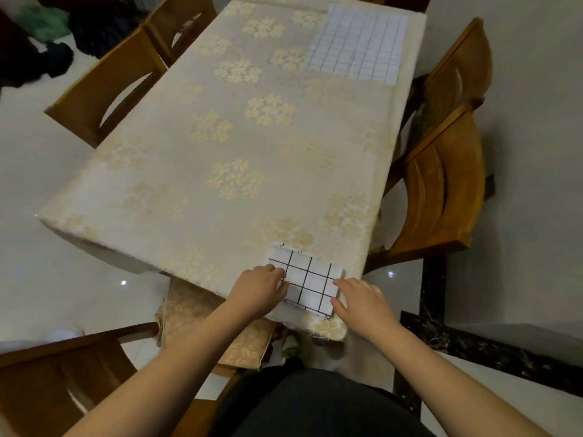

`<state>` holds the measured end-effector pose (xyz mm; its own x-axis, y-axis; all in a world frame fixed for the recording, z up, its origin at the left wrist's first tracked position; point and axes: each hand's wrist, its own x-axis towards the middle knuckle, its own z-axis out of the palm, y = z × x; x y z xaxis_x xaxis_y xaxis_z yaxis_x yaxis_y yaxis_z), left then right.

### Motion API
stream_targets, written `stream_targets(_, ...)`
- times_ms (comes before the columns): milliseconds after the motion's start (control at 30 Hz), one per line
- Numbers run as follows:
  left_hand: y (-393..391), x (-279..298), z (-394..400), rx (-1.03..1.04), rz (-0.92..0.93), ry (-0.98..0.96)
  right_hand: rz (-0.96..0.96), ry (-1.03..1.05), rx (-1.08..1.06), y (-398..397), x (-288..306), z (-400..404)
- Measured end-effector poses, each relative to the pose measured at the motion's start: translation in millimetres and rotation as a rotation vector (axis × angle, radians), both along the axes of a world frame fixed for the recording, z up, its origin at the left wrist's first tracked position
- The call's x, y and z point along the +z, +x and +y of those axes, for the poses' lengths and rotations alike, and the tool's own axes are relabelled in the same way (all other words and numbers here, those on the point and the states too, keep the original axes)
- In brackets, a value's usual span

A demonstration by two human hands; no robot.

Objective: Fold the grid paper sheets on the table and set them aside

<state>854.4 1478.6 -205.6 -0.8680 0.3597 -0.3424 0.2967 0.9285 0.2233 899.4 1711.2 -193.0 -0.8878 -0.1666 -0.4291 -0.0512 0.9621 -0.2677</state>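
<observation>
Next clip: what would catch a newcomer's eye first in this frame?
Both hands, the left hand and right hand, press on a folded grid paper at the table's near right corner. Unfolded grid sheets lie at the far right corner of the floral tablecloth.

arms: bare, no sleeves | wrists: unadorned | lap: dark garment [315, 405] (fabric plain)
</observation>
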Motion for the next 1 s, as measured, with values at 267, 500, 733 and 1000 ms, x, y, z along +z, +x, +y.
stream_targets(267, 60.0, 19.1, 27.8, 0.107, -0.055, 0.012, 0.001, -0.034, 0.106, 27.9, 15.9, 11.2)
stream_targets(500, 117.7, 35.6, 44.9, 0.229, -0.068, -0.010, 0.015, -0.073, 0.202, 53.7, 25.8, 18.6)
stream_targets(733, 177.2, 53.6, 34.2, 0.351, -0.060, 0.020, -0.013, -0.090, 0.343, 82.6, 29.9, -0.2)
stream_targets(1000, 246.9, 53.7, -6.5, 0.635, -0.027, 0.065, -0.015, -0.102, 0.549, 112.7, 35.4, -51.0)
